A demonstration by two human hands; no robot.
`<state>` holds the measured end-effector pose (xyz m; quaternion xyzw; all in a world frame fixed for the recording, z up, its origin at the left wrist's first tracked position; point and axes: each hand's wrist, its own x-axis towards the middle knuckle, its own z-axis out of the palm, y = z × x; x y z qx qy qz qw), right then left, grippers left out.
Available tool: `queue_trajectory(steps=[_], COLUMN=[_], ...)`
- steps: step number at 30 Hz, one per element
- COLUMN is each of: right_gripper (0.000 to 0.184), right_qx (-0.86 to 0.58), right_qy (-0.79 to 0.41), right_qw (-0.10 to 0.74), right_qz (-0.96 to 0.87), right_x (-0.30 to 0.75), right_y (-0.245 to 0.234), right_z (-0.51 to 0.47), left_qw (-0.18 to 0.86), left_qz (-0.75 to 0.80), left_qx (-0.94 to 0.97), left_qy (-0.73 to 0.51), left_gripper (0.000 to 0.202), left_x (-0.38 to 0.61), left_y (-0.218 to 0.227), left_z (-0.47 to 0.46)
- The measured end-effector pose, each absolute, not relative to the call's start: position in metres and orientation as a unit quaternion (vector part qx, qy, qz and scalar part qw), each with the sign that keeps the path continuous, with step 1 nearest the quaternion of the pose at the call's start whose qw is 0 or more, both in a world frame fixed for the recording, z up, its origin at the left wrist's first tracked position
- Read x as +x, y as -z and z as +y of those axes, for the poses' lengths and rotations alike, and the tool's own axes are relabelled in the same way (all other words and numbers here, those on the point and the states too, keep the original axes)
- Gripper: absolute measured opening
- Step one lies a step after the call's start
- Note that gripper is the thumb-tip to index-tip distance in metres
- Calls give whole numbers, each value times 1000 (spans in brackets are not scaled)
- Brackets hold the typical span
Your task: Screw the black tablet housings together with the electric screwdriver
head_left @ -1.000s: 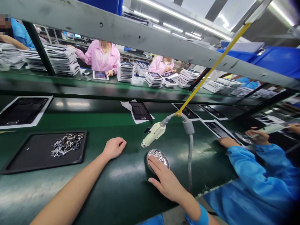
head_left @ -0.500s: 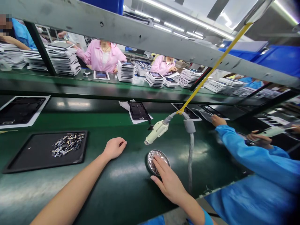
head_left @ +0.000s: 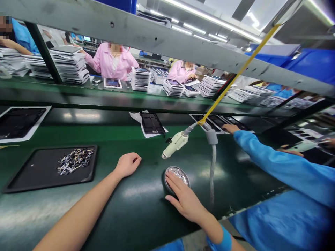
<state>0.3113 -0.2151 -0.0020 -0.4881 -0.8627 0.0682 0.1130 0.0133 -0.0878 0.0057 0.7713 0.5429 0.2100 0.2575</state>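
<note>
My right hand (head_left: 187, 202) lies over a round metal dish (head_left: 188, 179), its fingers stretched out and touching the small shiny metal pieces (head_left: 178, 171) inside. The thumb sticks out to the left, beyond the rim. On the green work surface (head_left: 141, 212) rests my left hand (head_left: 128, 164), loosely curled, with nothing visible in the gap between thumb and fingers. Above the dish, a pale electric screwdriver (head_left: 176, 144) hangs tip down from a yellow strap (head_left: 243, 69); neither hand touches it.
At left, a black tray (head_left: 47, 167) holds a pile of small strips (head_left: 74, 161). Dark tablet-like frames (head_left: 151, 123) lie on white sheets along the back strip. A co-worker's blue sleeve (head_left: 272, 153) reaches in from the right. A grey cable (head_left: 212, 174) hangs beside the dish.
My right fingers have shifted left within the dish. The frames at the back have slid slightly left. The co-worker's near hand has moved left, and the clear sheet it held is out of sight.
</note>
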Motion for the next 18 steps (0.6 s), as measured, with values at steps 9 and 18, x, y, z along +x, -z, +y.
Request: queue_trajectory(steps=[9, 18], right_gripper=[54, 52], right_qx=[-548, -496], right_qy=[-60, -80], right_qw=[132, 162], right_qz=[-824, -849], right_x=[319, 318], right_y=[5, 0], right_z=[-202, -226], left_qw=[254, 254], left_qz=[535, 535], left_qx=[776, 778], left_qy=[-217, -211], left_gripper=[27, 27], left_x=[13, 12], left_y=[-5, -6], left_z=[-87, -86])
